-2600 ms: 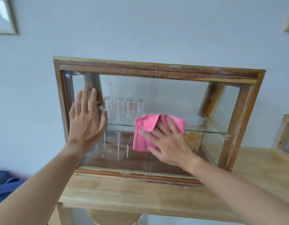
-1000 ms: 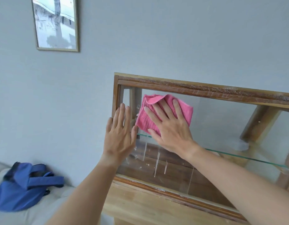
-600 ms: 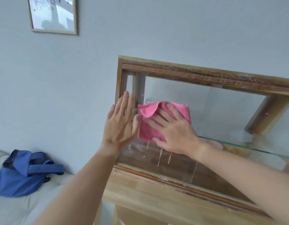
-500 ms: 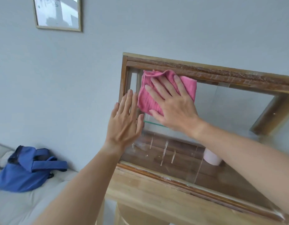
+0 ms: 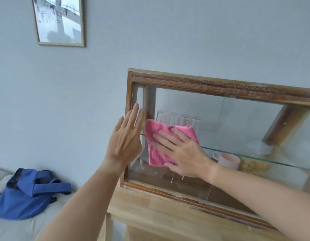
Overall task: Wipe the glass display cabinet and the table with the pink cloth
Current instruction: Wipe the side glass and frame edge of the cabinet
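Grey-blue wall point(image 5: 185, 32) fills most of the view. Against it, a wood-framed glass display cabinet point(image 5: 220, 84) stands on a light wood table point(image 5: 150, 214), cabinet's L end near the table's L edge; front pane w/ a few pale drip streaks low down. Below & to the L, a pale grey cushioned surface point(image 5: 20, 226) w/ a blue bag point(image 5: 23, 195) slumped on it, straps loose toward the table, well apart from the cabinet. Framed picture point(image 5: 59, 21) hangs on the wall upper L, light wood frame, top cut off by the view edge. Pink cloth point(image 5: 157, 153) is flat on the cabinet's front glass, L part of the pane, abt mid-height, just beside the L frame post; top edge a bit rumpled. Right hand point(image 5: 182, 153) lies over the cloth, fingers straight & spread, palm pressing it to the glass, nothing gripped; fingertips point up-left. Left hand point(image 5: 126, 136) is flat at the cabinet's L front corner, fingers straight & together pointing up, just beside the cloth's L edge; holds nothing; can't tell if the palm really touches the frame or glass. Inside, a glass shelf point(image 5: 255, 156) runs across at mid-height. On it at L, a row of clear measuring glasses point(image 5: 178, 120), red markings, partly behind the cloth. Under the shelf, a pink cup point(image 5: 228, 160) w/ handle to the L, near the right wrist in the view.
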A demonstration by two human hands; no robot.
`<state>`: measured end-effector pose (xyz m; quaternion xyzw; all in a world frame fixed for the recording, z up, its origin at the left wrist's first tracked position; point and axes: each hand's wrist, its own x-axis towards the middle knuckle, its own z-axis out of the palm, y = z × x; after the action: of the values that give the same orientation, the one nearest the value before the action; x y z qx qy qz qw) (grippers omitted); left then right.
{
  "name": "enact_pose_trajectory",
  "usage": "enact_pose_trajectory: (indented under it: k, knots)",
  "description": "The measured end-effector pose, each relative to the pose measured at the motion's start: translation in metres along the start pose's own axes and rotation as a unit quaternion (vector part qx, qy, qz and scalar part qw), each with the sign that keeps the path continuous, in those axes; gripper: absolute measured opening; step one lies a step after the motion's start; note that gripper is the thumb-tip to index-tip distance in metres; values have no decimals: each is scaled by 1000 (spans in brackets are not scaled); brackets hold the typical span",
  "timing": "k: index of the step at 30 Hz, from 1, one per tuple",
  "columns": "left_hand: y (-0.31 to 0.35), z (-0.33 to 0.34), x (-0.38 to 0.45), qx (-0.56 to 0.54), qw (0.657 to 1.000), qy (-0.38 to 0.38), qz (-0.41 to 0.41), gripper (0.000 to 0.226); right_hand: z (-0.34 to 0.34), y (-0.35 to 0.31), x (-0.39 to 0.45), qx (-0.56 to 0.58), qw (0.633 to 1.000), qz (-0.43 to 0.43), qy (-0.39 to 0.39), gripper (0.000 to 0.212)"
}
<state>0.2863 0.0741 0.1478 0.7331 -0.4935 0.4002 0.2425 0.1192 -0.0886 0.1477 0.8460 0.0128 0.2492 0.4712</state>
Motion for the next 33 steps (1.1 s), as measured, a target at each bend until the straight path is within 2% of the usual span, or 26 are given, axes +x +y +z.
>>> enact_pose_trajectory:
  k: [4, 6, 10, 13, 15, 17, 22, 24, 27, 29, 33]
  knots:
    - [-4, -2, -2, -4, 1000, 12, -10, 80, -23, 50, 27, -24, 990, 129, 45, 85]
    - [-6, -4, -4, -3, 1000, 9, -28, 85, -28, 56, 42, -30, 988, 146, 50, 83]
    - [-16, -7, -5, 20, 996, -21, -80, 83, -19, 28, 53, 14, 988, 143, 47, 82]
    - [-18, -7, -7, 26, 994, -43, -98, 67, -7, 7, 37, 15, 997, 71, 5, 83]
    - [-16, -7, -7, 37, 992, -44, -112, 66, 0, 2, 18, 10, 1000, 9, -19, 84]
    - [-12, -5, -7, 37, 991, -41, -122, 69, -2, 12, 7, -11, 1000, -22, -11, 85]
    - [-7, -9, -6, 2, 991, -31, -127, 66, -24, 43, 43, 7, 988, 143, 53, 84]
    - [-8, -15, -6, -9, 992, -28, -124, 65, -26, 37, 65, 17, 986, 158, 53, 84]
    - [-7, -24, -6, -49, 993, 3, -112, 83, -25, 16, 95, 48, 983, 168, 57, 83]
    - [-5, -27, -7, -88, 989, 14, -115, 86, -22, -3, 104, 60, 985, 155, 50, 83]
    - [-14, -16, -7, -106, 989, 15, -101, 68, -10, -20, 100, 67, 987, 132, 59, 82]
